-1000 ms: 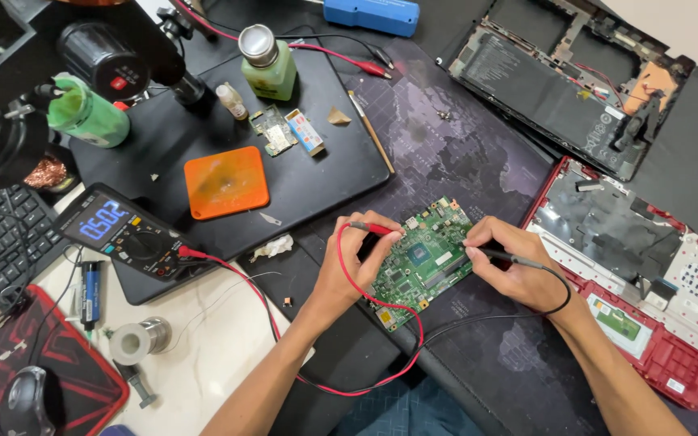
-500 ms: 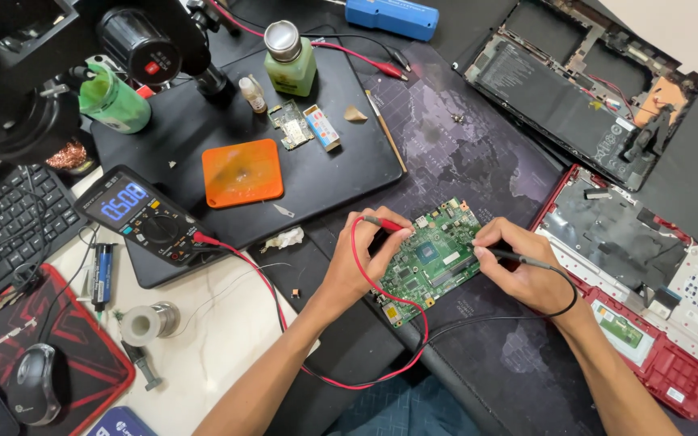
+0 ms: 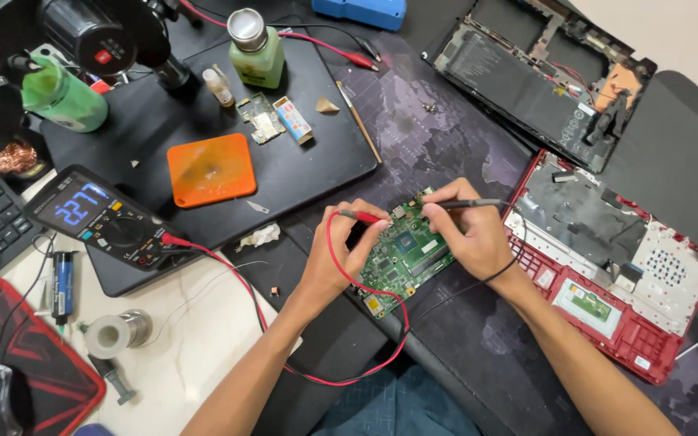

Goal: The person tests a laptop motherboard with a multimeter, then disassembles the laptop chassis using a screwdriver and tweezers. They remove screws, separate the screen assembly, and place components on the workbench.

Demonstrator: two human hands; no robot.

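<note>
Probing is the step in hand, by my reading: the left hand [image 3: 341, 258] has its fingers clamped on a red-tipped test probe [image 3: 361, 215], the right hand [image 3: 474, 238] has its fingers pinched on a slim black test probe [image 3: 478, 203], and both tips meet the small green circuit board [image 3: 405, 254] lying mid-worktop toward the near edge. A steady touch on two small contacts seems called for. The exact contact points are too small to tell. The black handheld multimeter [image 3: 103, 220] sits toward the left edge.
</note>
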